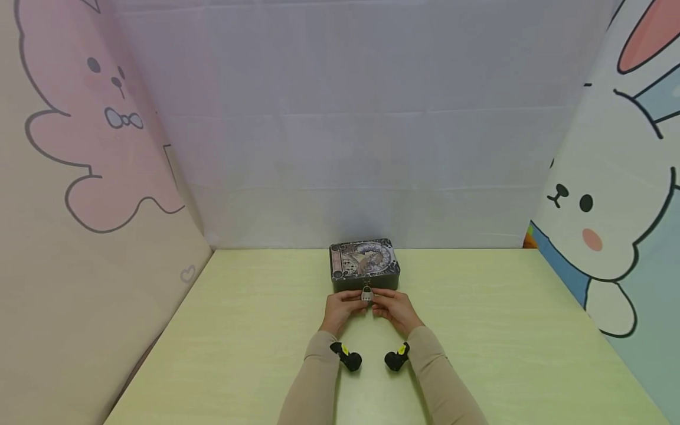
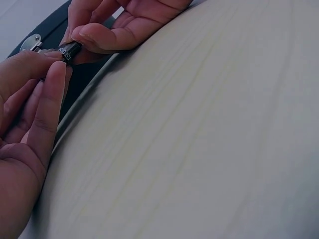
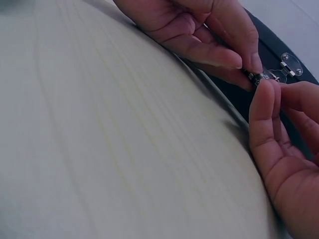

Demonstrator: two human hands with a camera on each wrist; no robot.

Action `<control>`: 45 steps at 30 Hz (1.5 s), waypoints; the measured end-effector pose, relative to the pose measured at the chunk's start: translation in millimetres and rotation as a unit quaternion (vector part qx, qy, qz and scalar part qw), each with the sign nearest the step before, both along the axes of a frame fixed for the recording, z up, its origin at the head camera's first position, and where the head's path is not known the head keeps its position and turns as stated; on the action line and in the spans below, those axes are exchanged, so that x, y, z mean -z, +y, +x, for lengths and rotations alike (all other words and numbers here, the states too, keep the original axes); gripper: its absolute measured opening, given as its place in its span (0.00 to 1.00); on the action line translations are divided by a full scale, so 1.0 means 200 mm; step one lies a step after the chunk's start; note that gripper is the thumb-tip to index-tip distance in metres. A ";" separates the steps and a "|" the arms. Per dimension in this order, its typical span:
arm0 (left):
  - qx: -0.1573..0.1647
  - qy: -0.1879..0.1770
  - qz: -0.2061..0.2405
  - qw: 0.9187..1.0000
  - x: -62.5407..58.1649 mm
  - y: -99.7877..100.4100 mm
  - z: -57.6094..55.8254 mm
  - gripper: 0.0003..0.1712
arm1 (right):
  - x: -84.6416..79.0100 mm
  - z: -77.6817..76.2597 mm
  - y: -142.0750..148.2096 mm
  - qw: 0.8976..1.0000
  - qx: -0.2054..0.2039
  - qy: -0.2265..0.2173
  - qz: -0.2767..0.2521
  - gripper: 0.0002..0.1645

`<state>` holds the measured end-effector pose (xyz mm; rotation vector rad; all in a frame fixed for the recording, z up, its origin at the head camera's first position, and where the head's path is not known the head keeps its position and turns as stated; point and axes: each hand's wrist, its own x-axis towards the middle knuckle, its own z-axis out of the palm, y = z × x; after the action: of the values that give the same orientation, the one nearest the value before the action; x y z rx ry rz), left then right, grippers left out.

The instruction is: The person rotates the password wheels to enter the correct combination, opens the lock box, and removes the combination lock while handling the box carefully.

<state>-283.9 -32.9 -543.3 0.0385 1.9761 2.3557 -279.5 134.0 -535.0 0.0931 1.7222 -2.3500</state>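
Note:
A dark tin box (image 1: 365,264) with an illustrated lid stands shut at the far edge of the table. At its front hangs a small combination padlock (image 1: 367,294), with number dials visible in both wrist views. My left hand (image 1: 342,310) pinches the padlock from the left between thumb and fingers. From the other side, my right hand (image 1: 397,308) pinches it too, fingertips close to the left ones. A metal hasp (image 3: 290,64) on the box front shows just beyond the padlock in the right wrist view. The fingers hide much of the lock's body.
The pale yellow-green table (image 1: 239,342) extends to both sides of the box. A white cloth backdrop (image 1: 361,147) rises right behind the box. Printed panels with a pink bear (image 1: 106,177) and a white rabbit (image 1: 595,236) stand left and right.

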 end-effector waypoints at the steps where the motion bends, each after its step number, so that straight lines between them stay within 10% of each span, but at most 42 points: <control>1: -0.002 -0.001 0.000 1.000 0.00 0.00 0.00 0.19 | 0.00 0.00 0.00 1.000 0.000 0.001 0.001 0.25; 45: -0.007 -0.017 0.002 1.000 0.00 0.00 0.00 0.20 | 0.01 0.00 0.00 1.000 0.002 0.005 -0.005 0.24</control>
<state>-284.4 -32.5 -543.9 -0.0141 1.9627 2.3521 -279.9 133.5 -536.5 0.0849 1.7165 -2.3654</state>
